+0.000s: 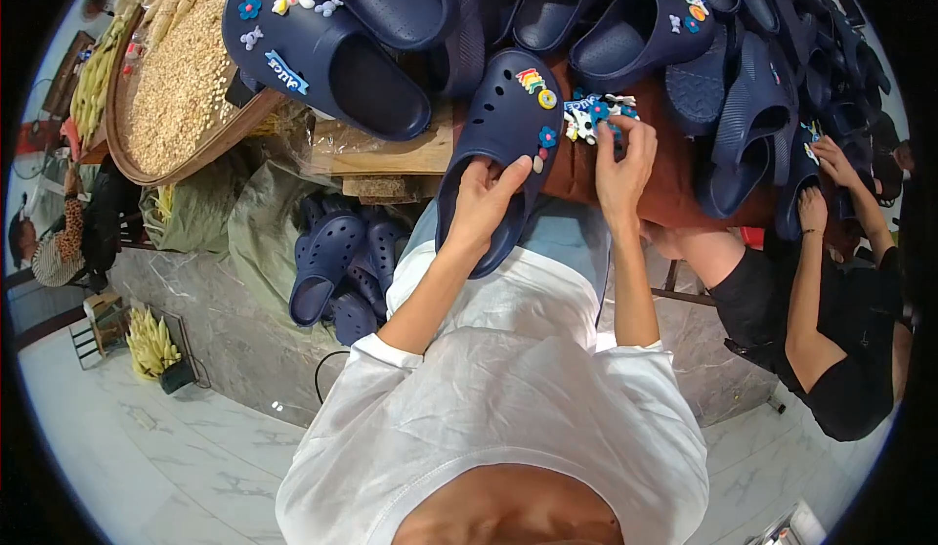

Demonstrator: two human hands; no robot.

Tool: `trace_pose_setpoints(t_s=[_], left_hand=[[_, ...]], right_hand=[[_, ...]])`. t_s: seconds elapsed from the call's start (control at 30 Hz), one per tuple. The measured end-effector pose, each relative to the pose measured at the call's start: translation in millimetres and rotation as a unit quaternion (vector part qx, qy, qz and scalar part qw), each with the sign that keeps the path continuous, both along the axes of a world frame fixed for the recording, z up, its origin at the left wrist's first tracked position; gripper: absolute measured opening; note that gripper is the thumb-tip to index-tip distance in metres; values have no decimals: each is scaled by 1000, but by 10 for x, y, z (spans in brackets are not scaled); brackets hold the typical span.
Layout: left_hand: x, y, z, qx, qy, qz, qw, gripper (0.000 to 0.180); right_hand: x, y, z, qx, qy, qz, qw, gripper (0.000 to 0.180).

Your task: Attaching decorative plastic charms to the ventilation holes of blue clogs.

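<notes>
A navy blue clog (489,120) is in front of me, its toe pointing away. Several charms sit along the right side of its holed upper, among them a rainbow-striped one, a yellow round one and a blue flower. My left hand (481,203) grips the clog at its opening, with the fingers partly inside and hidden. To the right, a small heap of colourful shoe charms (586,120) lies on the brown surface. My right hand (628,169) is at the heap's near edge, thumb and fingertips pinched on a charm whose shape is mostly hidden.
Navy clogs (625,32) are piled along the back and right; a decorated clog (322,51) lies back left. A grain-filled tray (186,86) stands farther left. More clogs (337,257) lie below the table. At right, another person's hands (821,193) handle a clog.
</notes>
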State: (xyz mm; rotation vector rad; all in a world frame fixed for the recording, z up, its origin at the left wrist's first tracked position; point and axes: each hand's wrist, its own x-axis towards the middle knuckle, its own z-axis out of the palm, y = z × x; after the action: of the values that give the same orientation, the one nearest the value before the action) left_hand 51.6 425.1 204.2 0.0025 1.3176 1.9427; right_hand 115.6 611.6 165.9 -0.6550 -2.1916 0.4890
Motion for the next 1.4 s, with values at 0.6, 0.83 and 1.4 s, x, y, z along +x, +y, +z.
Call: trace_pose_setpoints(t_s=[0.6,0.83,1.4], left_hand=[[111,20,-183,-10,67,75,995,26],[93,36,-144,15,41,56,997,30],[127,137,-204,-22,48,73,996,38]], right_hand=[[50,-796,211,-208,-71,146,965,19],[88,-687,-9,-195,-24,125,972,9],[-57,359,-183,-14,-68,-19,997,16]])
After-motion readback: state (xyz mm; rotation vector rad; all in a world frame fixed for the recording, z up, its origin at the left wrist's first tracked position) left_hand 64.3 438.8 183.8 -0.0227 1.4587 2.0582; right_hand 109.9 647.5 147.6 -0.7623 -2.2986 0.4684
